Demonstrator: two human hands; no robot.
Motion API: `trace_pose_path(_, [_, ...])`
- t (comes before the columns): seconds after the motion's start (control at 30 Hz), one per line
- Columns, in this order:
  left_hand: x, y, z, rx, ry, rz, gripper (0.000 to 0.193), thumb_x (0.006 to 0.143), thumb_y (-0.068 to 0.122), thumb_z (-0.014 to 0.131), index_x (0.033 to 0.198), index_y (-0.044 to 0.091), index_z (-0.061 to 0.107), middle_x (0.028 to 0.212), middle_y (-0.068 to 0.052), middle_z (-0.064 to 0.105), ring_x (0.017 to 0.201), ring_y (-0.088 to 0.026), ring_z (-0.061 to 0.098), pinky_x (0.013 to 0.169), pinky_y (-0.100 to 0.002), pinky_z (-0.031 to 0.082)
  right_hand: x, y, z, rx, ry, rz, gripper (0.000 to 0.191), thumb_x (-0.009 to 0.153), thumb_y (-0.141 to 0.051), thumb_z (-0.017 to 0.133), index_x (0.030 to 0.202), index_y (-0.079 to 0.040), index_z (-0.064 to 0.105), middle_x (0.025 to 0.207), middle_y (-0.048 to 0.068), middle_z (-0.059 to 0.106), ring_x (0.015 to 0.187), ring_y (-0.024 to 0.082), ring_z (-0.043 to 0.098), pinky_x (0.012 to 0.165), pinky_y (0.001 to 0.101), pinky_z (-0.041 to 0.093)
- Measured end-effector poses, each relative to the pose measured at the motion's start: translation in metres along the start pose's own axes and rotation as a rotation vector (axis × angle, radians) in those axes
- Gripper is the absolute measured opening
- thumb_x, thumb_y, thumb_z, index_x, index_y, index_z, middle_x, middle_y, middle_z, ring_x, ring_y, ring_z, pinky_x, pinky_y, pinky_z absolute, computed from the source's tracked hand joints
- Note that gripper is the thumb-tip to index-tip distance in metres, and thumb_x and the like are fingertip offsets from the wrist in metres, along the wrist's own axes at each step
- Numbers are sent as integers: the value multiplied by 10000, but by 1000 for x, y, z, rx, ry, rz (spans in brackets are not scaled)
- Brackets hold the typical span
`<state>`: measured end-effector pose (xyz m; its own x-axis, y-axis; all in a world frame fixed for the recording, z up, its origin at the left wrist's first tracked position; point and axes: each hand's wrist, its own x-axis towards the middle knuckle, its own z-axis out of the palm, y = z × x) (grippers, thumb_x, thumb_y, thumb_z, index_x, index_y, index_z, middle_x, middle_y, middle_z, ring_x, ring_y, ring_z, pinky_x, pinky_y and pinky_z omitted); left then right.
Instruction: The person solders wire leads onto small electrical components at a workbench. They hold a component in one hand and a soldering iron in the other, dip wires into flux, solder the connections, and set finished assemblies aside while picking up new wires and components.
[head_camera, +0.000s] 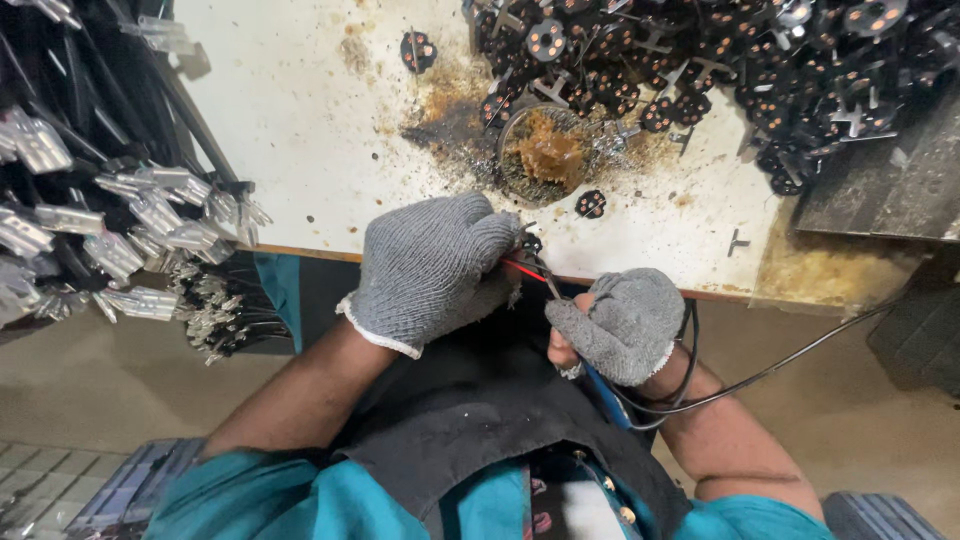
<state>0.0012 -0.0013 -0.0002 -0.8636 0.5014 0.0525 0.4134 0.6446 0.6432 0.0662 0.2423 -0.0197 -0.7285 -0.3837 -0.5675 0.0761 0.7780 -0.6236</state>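
Hands in grey knit gloves meet at the near edge of a stained white table (300, 130), seen from above w/ the person's teal shirt and dark apron at the bottom. Left hand (432, 268) is curled into a loose fist, fingers (490, 235) folded down over the end of a thin red wire (522, 268); a small black part (531, 243) shows right at the fingertips, touching them. Right hand (625, 322) wears a fingerless glove, fingers closed, bare fingertips pinching the wires just below and to the right of the left hand. The red wire runs between the two hands, so it sits inside both grips. Black cable (760, 375) loops around the right wrist and trails off to the right, past the table edge. On the table just beyond the hands: a round metal tin (545, 150) of brownish paste, w/ a dark greasy smear beside it. One black round connector piece (591, 204) lies between tin and hands, apart from both. Big heap of similar black pieces (700, 60) fills the top right. At far left, bundles of black wires w/ shiny metal terminals (130, 240) hang over the table edge, well apart from the hands.
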Motion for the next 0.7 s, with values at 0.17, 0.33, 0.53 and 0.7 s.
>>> trace_pose_path(0.17, [-2,-1,2,-7,6,5,275,711,287,815,909,177,659,796,-67,596,698,-298,648,565,-443,480,1,-2,-1,-110,-46,21,401,886,-415,654,532,-259,757,484,-81,675,497,157,675,505,322,496])
trace_pose_path(0.33, [-1,-1,3,-18,-1,6,267,708,278,815,901,181,659,789,-64,599,701,-295,653,562,-442,481,-2,1,1,130,-11,99,331,865,-362,704,584,-195,755,497,-51,690,486,135,696,500,311,527])
trace_pose_path(0.53, [0,-2,2,2,54,36,241,724,244,799,924,186,677,800,-67,614,709,-300,658,561,-442,482,-22,-9,9,426,716,-153,408,944,-431,717,922,-26,674,801,49,713,721,144,670,665,280,506])
trace_pose_path(0.7, [2,-1,2,28,44,24,209,741,247,804,890,195,668,791,-62,616,701,-298,659,563,-449,485,-7,-32,12,798,686,-188,366,926,-440,753,936,-84,666,860,11,744,746,139,718,692,283,585])
